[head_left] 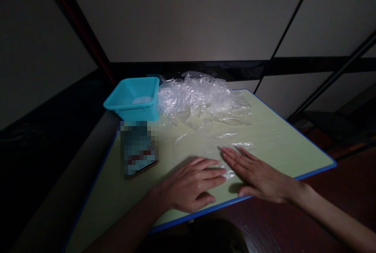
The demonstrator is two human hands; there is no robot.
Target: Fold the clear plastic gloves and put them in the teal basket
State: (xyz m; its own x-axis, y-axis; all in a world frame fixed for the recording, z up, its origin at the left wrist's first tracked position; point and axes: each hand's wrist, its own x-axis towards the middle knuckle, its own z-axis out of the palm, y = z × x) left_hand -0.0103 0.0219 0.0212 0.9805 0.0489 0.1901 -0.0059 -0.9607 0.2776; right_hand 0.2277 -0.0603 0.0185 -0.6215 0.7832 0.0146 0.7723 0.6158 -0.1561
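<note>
Dim light is falling on pale cabinet panels (188, 22) behind a pale yellow-green, blue-edged surface (282, 135). Turquoise rectangular plastic tub (141, 114) is standing at the far left corner; something whitish is lying inside. Crumpled heap of clear, glossy plastic film (199, 92) is sitting along the far edge, just beside the tub. Blurred-out dark rectangular object (139, 151) is lying near the left edge.

Flat sheet of clear, thin plastic film (202, 143) is lying between the heap and the front edge; its outline is blending into the surface, so its borders are hard to tell. Both hands are open, gripping nothing. Left hand (194, 184) is resting palm down, fingers loosely spread, fingertips at the sheet's near part. Right hand (254, 174) is resting flat, fingers extended on the film, thumb by the front edge.

Handling, by judgement: very light, limp, slippery, clinging and creasing easily, tearing if yanked. Best hold: pinching a near corner, both layers if doubled.
</note>
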